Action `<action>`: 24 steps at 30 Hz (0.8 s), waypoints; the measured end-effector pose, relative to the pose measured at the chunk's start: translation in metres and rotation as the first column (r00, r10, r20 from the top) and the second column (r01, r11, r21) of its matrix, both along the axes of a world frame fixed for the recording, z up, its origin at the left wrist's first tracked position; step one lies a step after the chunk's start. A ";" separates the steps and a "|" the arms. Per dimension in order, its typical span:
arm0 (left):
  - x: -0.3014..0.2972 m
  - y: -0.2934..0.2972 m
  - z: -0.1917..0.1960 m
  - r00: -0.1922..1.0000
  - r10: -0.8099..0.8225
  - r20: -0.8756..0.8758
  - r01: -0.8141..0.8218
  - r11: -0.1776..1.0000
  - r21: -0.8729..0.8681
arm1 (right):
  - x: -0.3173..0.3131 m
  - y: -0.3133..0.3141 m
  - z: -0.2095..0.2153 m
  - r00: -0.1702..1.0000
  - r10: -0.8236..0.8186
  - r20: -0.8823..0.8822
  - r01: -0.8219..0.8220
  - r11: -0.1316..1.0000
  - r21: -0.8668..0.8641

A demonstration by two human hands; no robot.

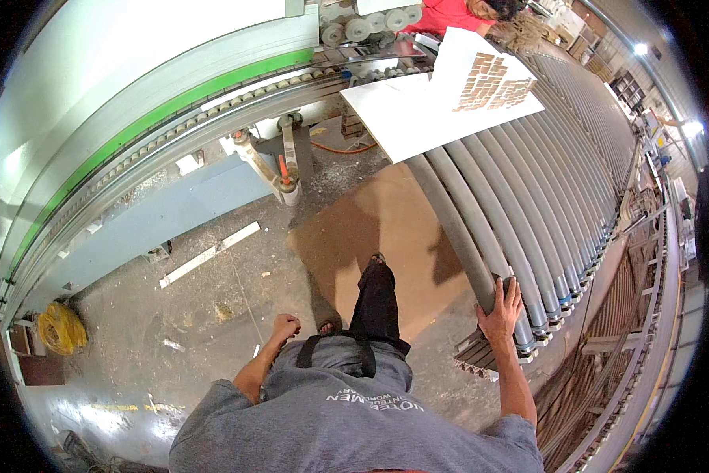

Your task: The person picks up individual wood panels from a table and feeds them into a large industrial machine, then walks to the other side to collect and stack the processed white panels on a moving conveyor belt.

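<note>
My right hand (500, 315) lies with its fingers stretched over the near end of the roller conveyor (520, 205), touching the end rollers. My left hand (286, 327) hangs beside my hip, fingers curled in, with no object visible in it. At the far end of my side of the rollers lies a white panel (398, 118), partly overhanging the conveyor's left edge. Over it rests a second white board (453, 59) marked with rows of brown blocks, slightly tilted. Another person in a red top (449, 14) is behind that board; their hands are hidden.
A long machine with a green stripe (173, 110) and a roller chain runs along the left. A jointed arm with an orange lever (283, 169) juts from it. Brown sheet (354, 229) covers floor by my feet. A white strip (210, 254) and yellow coil (61, 327) lie left.
</note>
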State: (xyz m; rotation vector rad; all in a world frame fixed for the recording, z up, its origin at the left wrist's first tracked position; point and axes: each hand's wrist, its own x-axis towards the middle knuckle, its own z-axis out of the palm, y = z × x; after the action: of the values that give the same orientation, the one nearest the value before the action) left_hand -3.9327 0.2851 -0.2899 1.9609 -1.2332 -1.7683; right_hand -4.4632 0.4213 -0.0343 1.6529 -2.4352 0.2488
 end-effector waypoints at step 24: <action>-0.019 -0.031 -0.005 0.998 -0.057 0.034 0.055 0.997 0.051 | 0.000 -0.006 0.007 1.000 -0.022 0.005 0.022 1.000 -0.008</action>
State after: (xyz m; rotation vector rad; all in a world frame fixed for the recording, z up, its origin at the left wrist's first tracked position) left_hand -3.9514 0.2545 -0.2953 2.0124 -1.2799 -1.8153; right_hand -4.4633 0.4157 -0.0269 1.6237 -2.4509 0.2594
